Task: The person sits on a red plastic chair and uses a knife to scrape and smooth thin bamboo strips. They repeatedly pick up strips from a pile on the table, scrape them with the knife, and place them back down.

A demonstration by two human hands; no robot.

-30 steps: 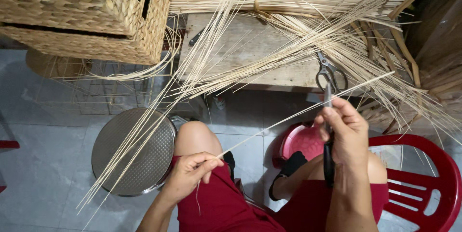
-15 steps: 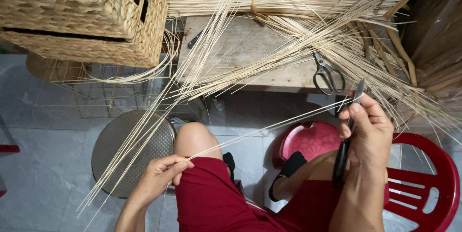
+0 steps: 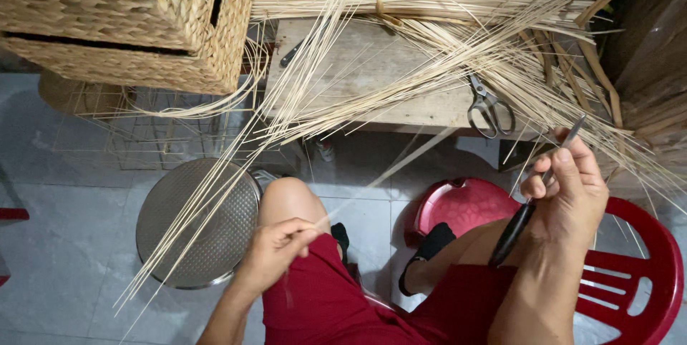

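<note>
Between both hands, pale thin reed [image 3: 386,173]

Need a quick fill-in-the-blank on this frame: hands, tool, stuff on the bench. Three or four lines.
1. The right hand grips a black-handled ____.
2. The left hand pinches one thin ____.
3. On the wooden bench, among the strips, lies a pair of ____.
4. The round metal tray rests on the ____.

Missing words: knife; strip; scissors; floor
</note>
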